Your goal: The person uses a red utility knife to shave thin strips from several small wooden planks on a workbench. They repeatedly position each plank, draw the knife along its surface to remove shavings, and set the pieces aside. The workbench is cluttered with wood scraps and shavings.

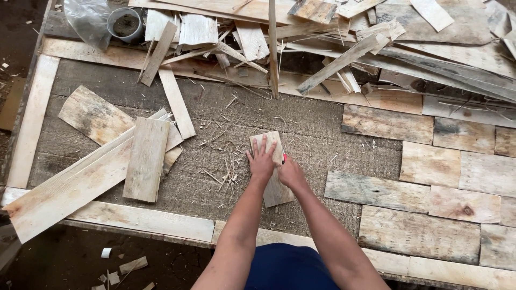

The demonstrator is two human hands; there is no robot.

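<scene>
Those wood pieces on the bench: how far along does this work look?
Looks partway. Done: a patch of flat boards lies fitted edge to edge on the right. In hand: the left hand presses a small wood piece flat, while the right hand grips something red at its edge; too hidden to identify. Left: a heap of rough strips at the back and loose planks on the left lie unsorted.

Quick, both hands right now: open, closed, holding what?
Left hand: open, fingers spread, pressing flat on the small wooden board.
Right hand: closed around a small red-tipped tool at the board's right edge.
</scene>
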